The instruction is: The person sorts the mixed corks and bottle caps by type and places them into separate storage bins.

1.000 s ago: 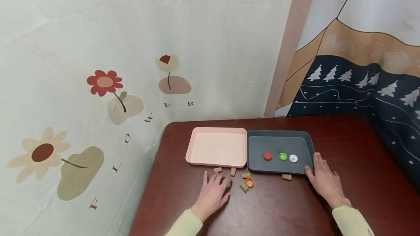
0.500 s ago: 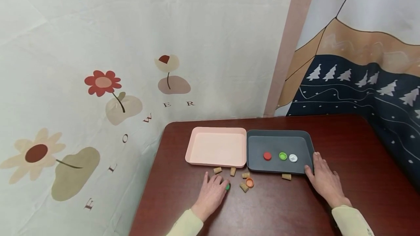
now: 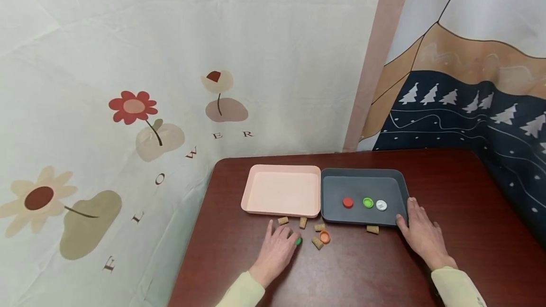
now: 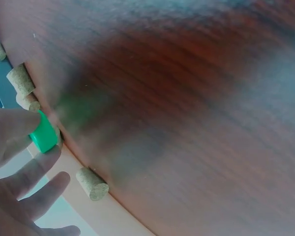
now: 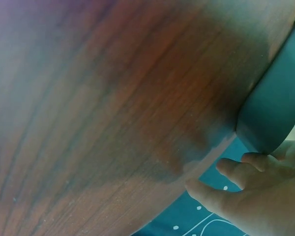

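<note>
After reaching, now pinching green plastic cap (image 4: 45, 135) in left hand (image 3: 275, 253), likely ready to move; touching dark gray tray (image 3: 360, 184) with relaxed right hand (image 3: 423, 237).

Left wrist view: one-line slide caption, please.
The left hand pinches a green cap near corks on the table.

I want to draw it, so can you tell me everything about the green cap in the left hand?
The green cap is small and rounded and looks like smooth plastic. The left hand pinches it, hiding part, and it looks tilted. It's outside the pink tray, on the tray's near side. I can't tell whether it touches the table.
</note>
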Available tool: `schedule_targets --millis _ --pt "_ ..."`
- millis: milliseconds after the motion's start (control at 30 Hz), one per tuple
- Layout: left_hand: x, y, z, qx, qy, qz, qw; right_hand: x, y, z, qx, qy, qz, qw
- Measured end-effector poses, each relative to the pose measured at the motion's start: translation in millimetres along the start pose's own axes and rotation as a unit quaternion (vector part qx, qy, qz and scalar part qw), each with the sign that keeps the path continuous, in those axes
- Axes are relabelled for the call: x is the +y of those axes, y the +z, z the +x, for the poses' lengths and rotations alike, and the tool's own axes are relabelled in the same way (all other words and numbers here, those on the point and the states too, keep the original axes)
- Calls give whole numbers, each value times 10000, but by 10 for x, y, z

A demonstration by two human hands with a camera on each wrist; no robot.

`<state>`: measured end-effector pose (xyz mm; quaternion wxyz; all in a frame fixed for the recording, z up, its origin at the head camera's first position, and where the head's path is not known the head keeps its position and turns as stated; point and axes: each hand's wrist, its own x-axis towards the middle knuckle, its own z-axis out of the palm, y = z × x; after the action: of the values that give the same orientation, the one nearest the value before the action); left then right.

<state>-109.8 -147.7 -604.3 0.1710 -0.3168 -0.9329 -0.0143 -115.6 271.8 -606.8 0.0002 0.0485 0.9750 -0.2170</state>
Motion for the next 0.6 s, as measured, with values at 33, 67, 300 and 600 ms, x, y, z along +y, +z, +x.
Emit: schedule_targets --millis 33,67,300,600 --pt "1 -6 5 6 16 -28 10000 -2 0 -2 2 2 -4 10000" --pt "3 -12 10 0 24 -64 10000 -3 0 -3 8 6 -10 10000" --pt "44 -32 29 105 22 -315 9994 -3 2 -6 45 16 1 10000" --pt "125 -74 94 505 -12 -621 9968 19 30 -12 138 -19 126 9998"
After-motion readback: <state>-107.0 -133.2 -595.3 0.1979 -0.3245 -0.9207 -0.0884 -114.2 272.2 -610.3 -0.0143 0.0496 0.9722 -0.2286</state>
